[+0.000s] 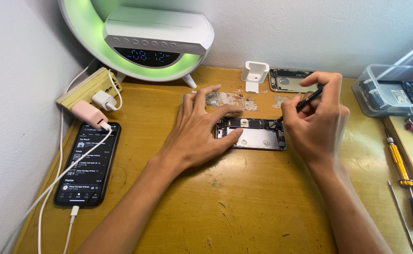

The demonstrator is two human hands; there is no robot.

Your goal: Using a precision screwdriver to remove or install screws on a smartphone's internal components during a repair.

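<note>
An opened phone body [256, 136] with its insides exposed lies flat in the middle of the wooden desk [244, 207]. My left hand [197, 129] rests on its left end, fingers spread, thumb pressing the frame. My right hand [317, 120] grips a thin black tool [305, 101] like a pen, its tip touching the phone's upper right corner.
A second bare phone shell [286, 80] and a small white stand [254, 75] sit at the back. A lit phone [88, 164] charges at the left, beside a power strip [86, 89] and a glowing lamp clock [145, 40]. A clear plastic box [394, 91] and screwdrivers [404, 178] lie right.
</note>
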